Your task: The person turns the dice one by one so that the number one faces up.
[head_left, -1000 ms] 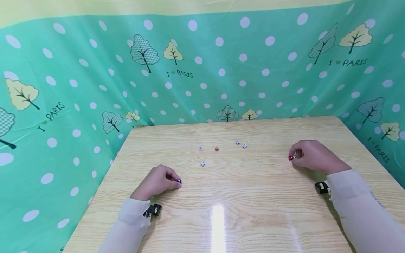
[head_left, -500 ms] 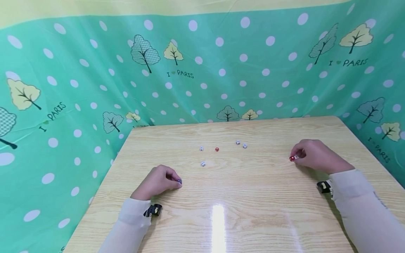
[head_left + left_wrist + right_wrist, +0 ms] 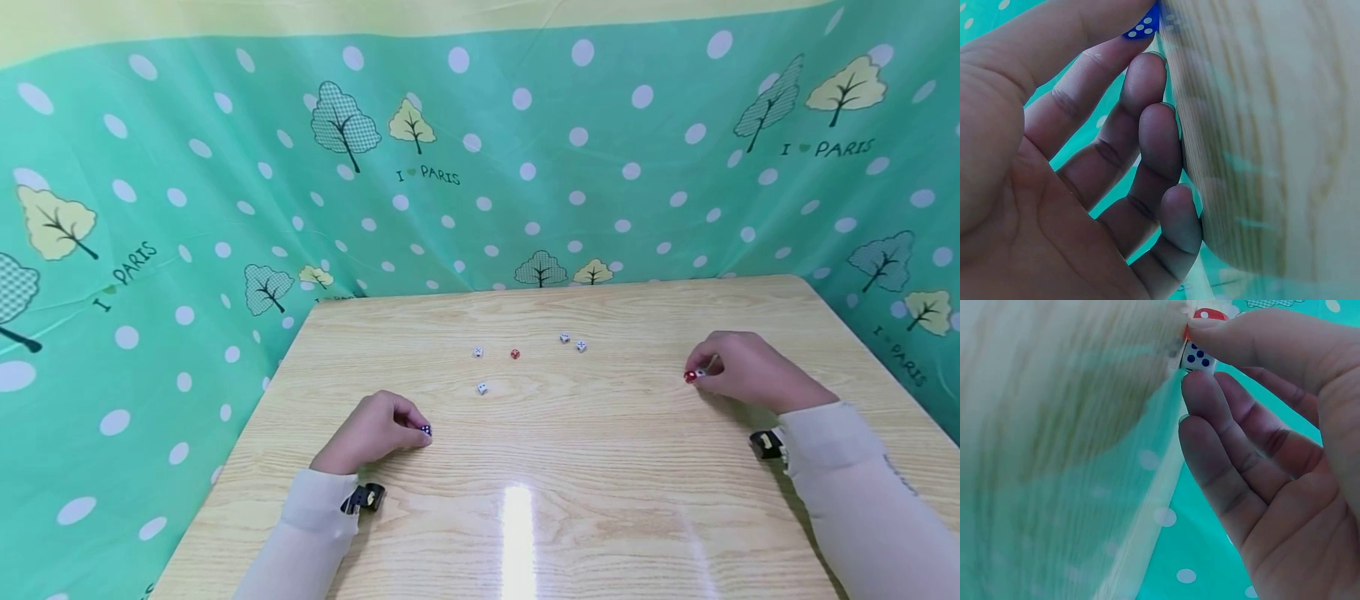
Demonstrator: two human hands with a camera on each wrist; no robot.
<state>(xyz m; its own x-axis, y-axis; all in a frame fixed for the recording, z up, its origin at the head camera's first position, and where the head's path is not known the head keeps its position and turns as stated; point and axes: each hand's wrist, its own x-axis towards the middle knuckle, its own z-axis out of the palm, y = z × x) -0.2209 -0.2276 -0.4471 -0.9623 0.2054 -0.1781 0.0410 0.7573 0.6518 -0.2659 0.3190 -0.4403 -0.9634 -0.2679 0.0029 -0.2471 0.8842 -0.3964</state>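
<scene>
At the left of the table my left hand (image 3: 375,432) pinches a blue die (image 3: 426,430) between thumb and index finger. The left wrist view shows the same blue die (image 3: 1141,26) with white dots, low against the wood, with the other fingers loosely curled below it. Over on the right, my right hand (image 3: 738,367) holds a red die (image 3: 690,377) at its fingertips. Right beside that is a white die (image 3: 1199,359) with dark blue dots, under the thumb in the right wrist view. The fingers hide part of both dice.
Between the hands lie several loose dice: a red die (image 3: 515,354), a white die (image 3: 478,352), a nearer white die (image 3: 482,388), and two white dice close together, a left one (image 3: 565,337) and a right one (image 3: 581,346). A patterned green cloth (image 3: 480,167) borders the wooden table (image 3: 600,500).
My right hand shifts slightly to the right with the red die, then a touch back to the left. The left hand and the loose dice keep their places.
</scene>
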